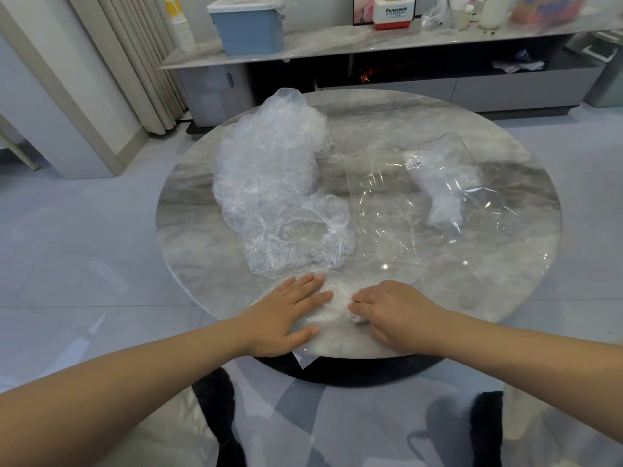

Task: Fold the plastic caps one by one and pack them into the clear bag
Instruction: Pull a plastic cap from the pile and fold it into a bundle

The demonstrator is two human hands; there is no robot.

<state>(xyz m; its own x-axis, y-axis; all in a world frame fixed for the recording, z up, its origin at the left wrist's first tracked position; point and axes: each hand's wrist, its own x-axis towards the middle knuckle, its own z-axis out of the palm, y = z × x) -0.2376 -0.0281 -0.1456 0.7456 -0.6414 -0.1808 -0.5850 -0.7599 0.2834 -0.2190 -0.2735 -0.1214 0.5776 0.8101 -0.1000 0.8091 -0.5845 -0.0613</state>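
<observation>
A crumpled, partly folded clear plastic cap [332, 308] lies at the near edge of the round marble table [505, 281]. My left hand [286, 315] presses flat on its left side with straight fingers. My right hand [387, 315] lies on its right side, fingertips curled into the plastic. A heap of loose clear caps [269, 170] stretches from the table's back left to its middle, one open cap [300, 234] nearest me. A clear bag [421, 197] lies flat on the right, with a bundle of folded caps [445, 190] inside it.
A corner of clear film [305, 357] hangs over the table's near edge. Behind the table runs a long low cabinet [371, 45] with a blue bin [249, 25], paper cups and boxes. Curtains hang at the back left. Grey tiled floor surrounds the table.
</observation>
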